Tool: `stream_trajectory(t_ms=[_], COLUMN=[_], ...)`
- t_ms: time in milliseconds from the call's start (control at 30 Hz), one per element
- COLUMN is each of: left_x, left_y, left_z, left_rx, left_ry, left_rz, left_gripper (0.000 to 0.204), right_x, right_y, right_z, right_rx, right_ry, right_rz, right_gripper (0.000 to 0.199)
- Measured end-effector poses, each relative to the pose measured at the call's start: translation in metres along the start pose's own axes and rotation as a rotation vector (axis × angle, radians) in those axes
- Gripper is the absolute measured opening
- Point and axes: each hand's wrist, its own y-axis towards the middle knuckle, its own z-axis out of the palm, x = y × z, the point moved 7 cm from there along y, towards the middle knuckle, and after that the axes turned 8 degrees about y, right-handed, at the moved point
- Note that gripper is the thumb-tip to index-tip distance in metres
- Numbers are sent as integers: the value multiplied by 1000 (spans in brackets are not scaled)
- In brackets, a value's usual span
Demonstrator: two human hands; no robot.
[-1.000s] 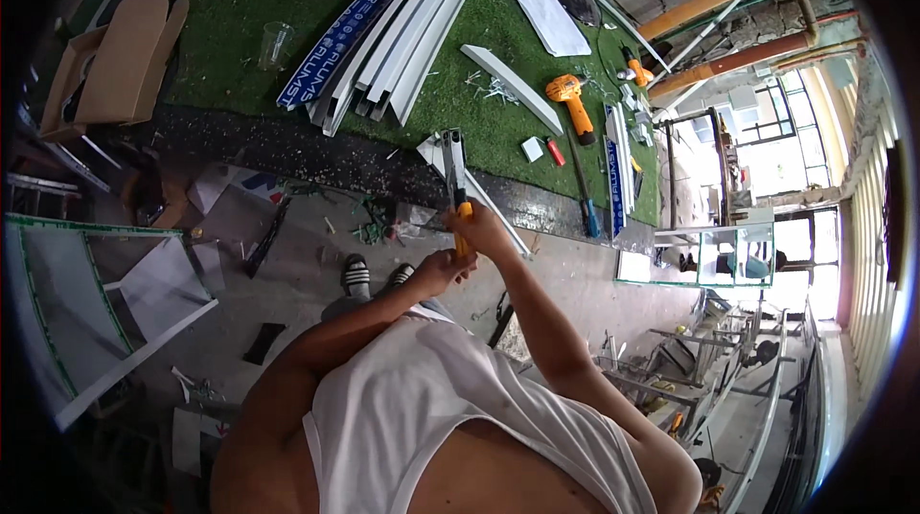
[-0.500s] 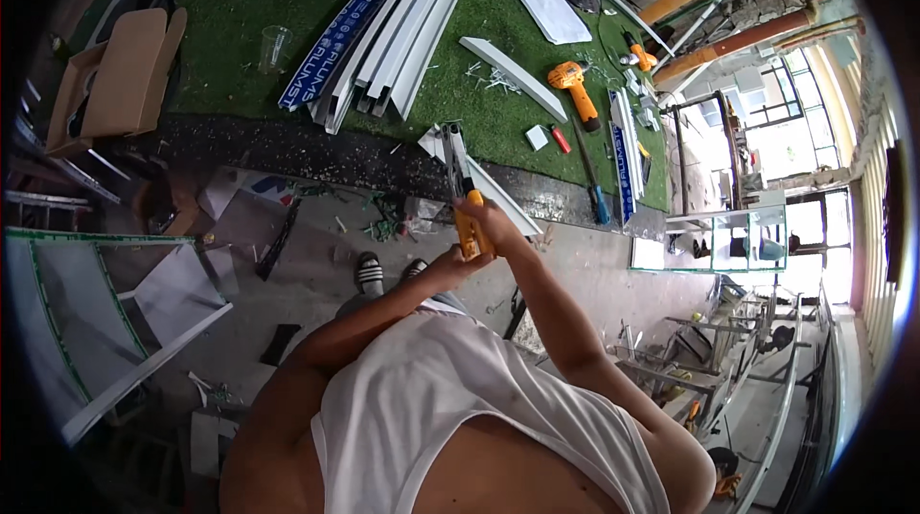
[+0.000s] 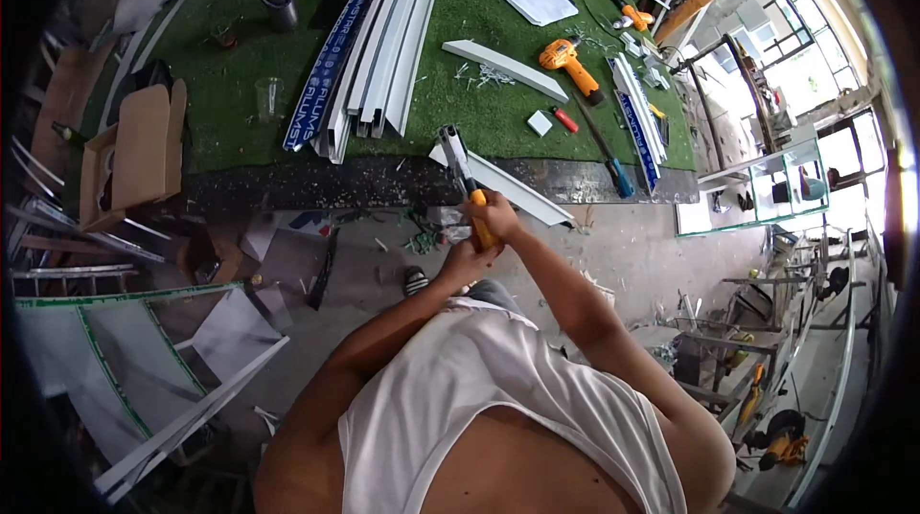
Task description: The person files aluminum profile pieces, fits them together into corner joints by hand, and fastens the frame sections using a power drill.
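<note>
1. My right hand [image 3: 495, 217] is wrapped tight around one orange-handled tool [image 3: 476, 200], its metal end against the white profile [image 3: 498, 183] at the counter [image 3: 287, 190] edge.
2. My left hand [image 3: 464, 260] is bunched just below the handle; whether it grips the handle, I cannot tell.
3. Progress, as I judge it: shavings litter the green mat, so the working is underway; this profile is not yet finished.
4. Count: about five long profiles stacked [image 3: 379, 54], one short white piece [image 3: 505, 69], one orange drill [image 3: 565, 59], one clear cup [image 3: 268, 97].
</note>
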Motion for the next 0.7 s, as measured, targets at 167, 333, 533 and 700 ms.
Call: stream_trajectory(t_ms=[167, 333, 533, 700], left_x=[12, -19, -106, -117], left_y=[-1, -5, 45, 119], left_z=[-15, -70, -23, -10], left_rx=[95, -318, -301, -246], left_ry=[-401, 223, 1051, 1309], left_rz=[97, 99, 687, 777], left_gripper=[24, 22, 44, 58], right_x=[14, 44, 53, 51], right_y=[-17, -2, 27, 31], right_z=[-20, -112, -214, -258], right_rx=[206, -24, -548, -534], right_ry=[614, -161, -996, -965], right_rz=[197, -145, -217, -428], right_gripper=[32, 29, 35, 48])
